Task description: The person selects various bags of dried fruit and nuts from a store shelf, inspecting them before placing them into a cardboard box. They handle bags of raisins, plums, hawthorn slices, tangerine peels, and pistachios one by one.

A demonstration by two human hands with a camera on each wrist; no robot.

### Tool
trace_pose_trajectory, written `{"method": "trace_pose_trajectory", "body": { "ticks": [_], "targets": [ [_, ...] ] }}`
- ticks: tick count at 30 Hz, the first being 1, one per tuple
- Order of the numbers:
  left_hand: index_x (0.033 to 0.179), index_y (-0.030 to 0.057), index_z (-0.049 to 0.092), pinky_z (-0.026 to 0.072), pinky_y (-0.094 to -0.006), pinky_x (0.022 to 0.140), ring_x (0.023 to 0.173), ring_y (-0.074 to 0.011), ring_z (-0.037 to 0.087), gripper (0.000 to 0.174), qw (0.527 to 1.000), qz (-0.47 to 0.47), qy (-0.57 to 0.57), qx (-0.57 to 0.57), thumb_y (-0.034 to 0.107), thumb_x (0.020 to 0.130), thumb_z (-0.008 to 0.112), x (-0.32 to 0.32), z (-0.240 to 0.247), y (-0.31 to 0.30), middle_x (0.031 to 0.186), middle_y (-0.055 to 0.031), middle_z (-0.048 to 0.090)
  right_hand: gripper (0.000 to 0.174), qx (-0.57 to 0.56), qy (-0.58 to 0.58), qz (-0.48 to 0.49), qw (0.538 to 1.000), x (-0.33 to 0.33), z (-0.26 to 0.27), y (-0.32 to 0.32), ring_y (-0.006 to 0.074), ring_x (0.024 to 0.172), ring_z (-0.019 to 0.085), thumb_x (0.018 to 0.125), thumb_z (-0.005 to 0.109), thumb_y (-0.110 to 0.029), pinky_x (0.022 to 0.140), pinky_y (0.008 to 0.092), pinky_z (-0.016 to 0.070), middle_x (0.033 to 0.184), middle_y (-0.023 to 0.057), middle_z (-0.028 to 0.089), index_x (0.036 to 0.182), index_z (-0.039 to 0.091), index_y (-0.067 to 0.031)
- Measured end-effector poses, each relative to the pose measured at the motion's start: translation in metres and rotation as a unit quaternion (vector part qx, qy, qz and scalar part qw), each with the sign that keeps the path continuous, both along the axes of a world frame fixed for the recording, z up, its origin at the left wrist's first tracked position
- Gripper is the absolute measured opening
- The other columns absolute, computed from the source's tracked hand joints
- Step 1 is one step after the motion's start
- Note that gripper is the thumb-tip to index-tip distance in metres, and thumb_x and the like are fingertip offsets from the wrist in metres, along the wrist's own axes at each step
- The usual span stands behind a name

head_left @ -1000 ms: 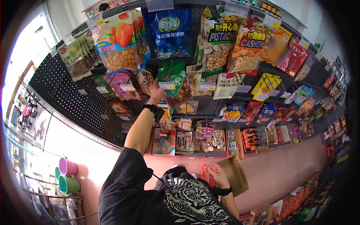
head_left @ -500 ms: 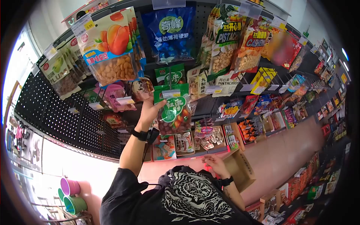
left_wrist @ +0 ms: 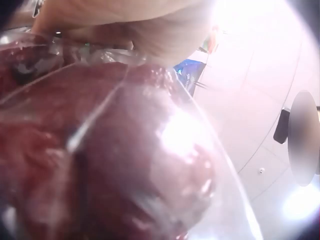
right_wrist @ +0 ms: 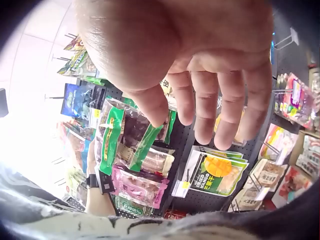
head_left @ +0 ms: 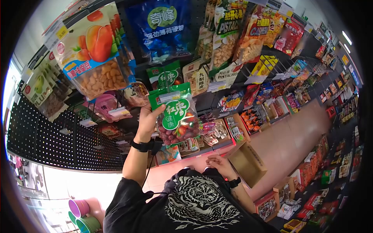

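My left hand [head_left: 147, 119] grips the left edge of a bag of red dates [head_left: 179, 118], with a green top and a clear lower part. A hook's price tag [head_left: 171, 97] overlaps the bag's upper part. Dark red dates [left_wrist: 125, 150] fill the left wrist view, with the left hand [left_wrist: 125, 30] above them. The bag's back, with green bands [right_wrist: 111, 142], shows in the right wrist view. Near the waist, my right hand [head_left: 220, 164] holds nothing; its fingers hang loose in the right wrist view. Another green date bag [head_left: 165, 75] hangs behind.
Bean bags [head_left: 103, 73], a blue candy bag [head_left: 160, 29] and pistachio bags [head_left: 225, 39] hang above on hooks. Below, several trays of small snacks [head_left: 215, 134] line the bottom shelf. An open cardboard box [head_left: 246, 165] is beside the right wrist. Buckets [head_left: 79, 207] stand at lower left.
The date bag has come forward and now shows whole, with the left hand on its edge. My view has swung closer to the shelf. The red strap by the right hand no longer shows.
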State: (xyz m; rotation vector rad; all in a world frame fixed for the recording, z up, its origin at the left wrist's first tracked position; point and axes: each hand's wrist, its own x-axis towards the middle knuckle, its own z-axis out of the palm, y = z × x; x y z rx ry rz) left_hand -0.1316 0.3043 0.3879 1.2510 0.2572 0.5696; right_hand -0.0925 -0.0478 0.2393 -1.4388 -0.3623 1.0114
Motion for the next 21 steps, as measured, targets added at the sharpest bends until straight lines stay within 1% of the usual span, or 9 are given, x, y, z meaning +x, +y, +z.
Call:
{"method": "trace_pose_trajectory", "body": {
  "ticks": [1,5,7,11,13,16,18,19,21],
  "targets": [
    [0.105,-0.0023,0.063,0.0452,-0.0261,0.08,0.088,-0.0109,0.06,0.022,1.0,0.017,-0.005,0.007,0.005,0.084,0.065,0.001,-0.003,0.001,0.1,-0.0068,0.067,0.03,-0.004,0.006,0.011,1.0,0.002,-0.001,-0.002,0.0163,0.102,0.06,0.093,0.054,-0.009,0.084,0.0271,0.0489,0.109,0.0101,0.063,0.121,0.051,0.0009],
    [0.103,-0.0016,0.064,0.0452,-0.0258,0.079,0.087,-0.0107,0.06,0.02,0.999,0.035,-0.001,-0.01,0.004,0.084,0.065,0.005,-0.016,0.006,0.099,-0.0061,0.067,0.03,-0.017,0.008,0.009,1.0,0.012,0.0,-0.017,0.0165,0.102,0.06,0.093,0.054,-0.008,0.083,0.0274,0.049,0.108,0.0105,0.063,0.121,0.051,0.0012],
    [0.103,-0.0011,0.064,0.0453,-0.0256,0.078,0.086,-0.0111,0.06,0.019,0.999,0.045,-0.016,-0.023,0.002,0.084,0.065,0.005,-0.016,0.001,0.098,-0.0058,0.067,0.03,0.0,0.002,0.008,1.0,0.021,-0.004,-0.026,0.0161,0.1,0.06,0.093,0.054,-0.008,0.083,0.0271,0.0489,0.108,0.0106,0.063,0.121,0.051,0.0013],
    [0.104,-0.0019,0.064,0.045,-0.0255,0.079,0.086,-0.0115,0.06,0.02,0.996,0.083,-0.019,-0.007,0.002,0.084,0.065,0.005,-0.017,-0.012,0.099,-0.006,0.067,0.029,0.013,-0.008,0.029,0.999,0.044,-0.002,-0.045,0.0155,0.1,0.06,0.093,0.054,-0.009,0.083,0.0265,0.0485,0.109,0.0096,0.063,0.121,0.051,0.0006],
    [0.104,-0.0022,0.063,0.0448,-0.0254,0.08,0.086,-0.0117,0.06,0.021,0.994,0.111,-0.019,-0.004,0.003,0.084,0.065,0.004,-0.011,-0.019,0.099,-0.006,0.067,0.03,-0.011,0.027,-0.001,1.0,0.056,0.01,-0.051,0.015,0.097,0.061,0.092,0.058,-0.012,0.083,0.0269,0.0491,0.106,0.0093,0.063,0.119,0.053,0.0005],
    [0.106,-0.0024,0.062,0.0444,-0.0259,0.083,0.089,-0.0127,0.06,0.022,0.991,0.136,0.009,0.008,0.005,0.086,0.063,0.002,-0.005,-0.029,0.101,-0.0067,0.066,0.029,-0.009,0.053,0.002,0.999,0.074,0.015,-0.062,0.0155,0.097,0.06,0.092,0.058,-0.011,0.083,0.028,0.05,0.107,0.0099,0.063,0.118,0.052,0.0014],
    [0.11,-0.0014,0.061,0.044,-0.0267,0.085,0.092,-0.0133,0.06,0.024,0.994,0.098,-0.004,-0.039,0.006,0.087,0.061,0.005,-0.015,-0.022,0.105,-0.0068,0.065,0.029,-0.003,0.037,0.028,0.999,0.086,0.003,-0.073,0.0149,0.099,0.06,0.092,0.056,-0.009,0.083,0.0264,0.0489,0.108,0.0089,0.062,0.119,0.052,0.0003],
    [0.11,-0.0014,0.061,0.044,-0.0267,0.085,0.092,-0.0133,0.06,0.024,0.993,0.109,-0.005,-0.036,0.006,0.087,0.061,0.007,-0.02,-0.017,0.105,-0.0068,0.065,0.029,0.001,0.023,0.042,0.999,0.091,-0.003,-0.077,0.0142,0.101,0.059,0.092,0.053,-0.007,0.082,0.0248,0.0478,0.109,0.0079,0.062,0.121,0.051,-0.0008],
    [0.112,-0.0002,0.06,0.0432,-0.0277,0.087,0.097,-0.0136,0.059,0.026,0.997,0.073,0.009,-0.032,0.006,0.087,0.06,0.01,-0.026,-0.006,0.108,-0.0062,0.065,0.029,0.021,0.031,0.058,0.998,0.097,-0.017,-0.086,0.0143,0.1,0.06,0.092,0.053,-0.007,0.082,0.0245,0.0477,0.109,0.0077,0.062,0.121,0.051,-0.001]
  ]
}}
